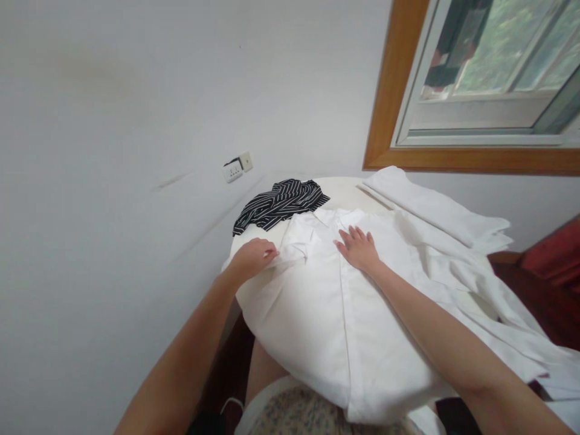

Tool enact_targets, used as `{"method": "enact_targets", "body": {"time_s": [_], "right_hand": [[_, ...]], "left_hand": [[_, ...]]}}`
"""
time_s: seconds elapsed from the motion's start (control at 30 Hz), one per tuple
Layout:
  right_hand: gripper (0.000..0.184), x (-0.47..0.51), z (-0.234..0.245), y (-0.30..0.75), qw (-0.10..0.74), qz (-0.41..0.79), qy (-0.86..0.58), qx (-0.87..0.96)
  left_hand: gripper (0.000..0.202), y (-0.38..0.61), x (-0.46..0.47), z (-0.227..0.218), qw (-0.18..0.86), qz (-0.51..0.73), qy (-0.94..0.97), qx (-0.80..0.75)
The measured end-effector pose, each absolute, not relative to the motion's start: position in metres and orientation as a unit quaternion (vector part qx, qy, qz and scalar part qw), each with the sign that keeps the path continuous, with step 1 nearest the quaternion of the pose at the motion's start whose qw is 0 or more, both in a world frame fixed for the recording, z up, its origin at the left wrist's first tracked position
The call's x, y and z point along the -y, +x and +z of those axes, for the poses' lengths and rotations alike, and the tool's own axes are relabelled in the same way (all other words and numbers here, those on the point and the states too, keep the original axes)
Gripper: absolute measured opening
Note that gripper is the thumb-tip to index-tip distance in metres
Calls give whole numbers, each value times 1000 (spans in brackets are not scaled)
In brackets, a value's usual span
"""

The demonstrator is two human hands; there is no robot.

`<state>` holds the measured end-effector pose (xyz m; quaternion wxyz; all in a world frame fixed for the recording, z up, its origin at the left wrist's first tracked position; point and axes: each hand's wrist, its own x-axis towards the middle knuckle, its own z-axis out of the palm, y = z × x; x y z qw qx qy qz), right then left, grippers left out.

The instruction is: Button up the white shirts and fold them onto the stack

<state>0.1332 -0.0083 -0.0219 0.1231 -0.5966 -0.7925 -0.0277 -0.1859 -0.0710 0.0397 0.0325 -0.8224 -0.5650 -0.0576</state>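
Observation:
A white button-front shirt (pixel 312 308) lies spread over the round table, its collar end away from me and its lower edge hanging over the near side. With fingers pinched together, my left hand (pixel 254 258) grips the shirt's fabric at the left, by the bunched sleeve and shoulder. My right hand (pixel 359 246) rests flat on the shirt just right of the button strip, below the collar, fingers spread. The shirt's right sleeve side trails off toward the right edge of the table.
A black-and-white striped garment (pixel 285 202) lies at the table's back left. Folded white cloth (pixel 435 205) sits at the back right. The pale tabletop (pixel 342 186) meets a wall with a socket (pixel 232 171). A wood-framed window (pixel 471 158) is at upper right; red fabric (pixel 555 257) shows at far right.

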Motion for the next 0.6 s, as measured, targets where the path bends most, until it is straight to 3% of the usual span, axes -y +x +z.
{"method": "enact_targets", "body": {"time_s": [0.17,0.3,0.6], "right_hand": [[61,9,-22,133,125,-31,-595,793],[60,7,-25,133,125,-30,-596,792],[58,7,-23,135,118,-31,-597,793]], "left_hand": [[38,-161,68,58,144,-99,-743,646],[38,-133,61,78,196,-133,-755,611],[32,-60,45,61,148,-152,-875,435]]}}
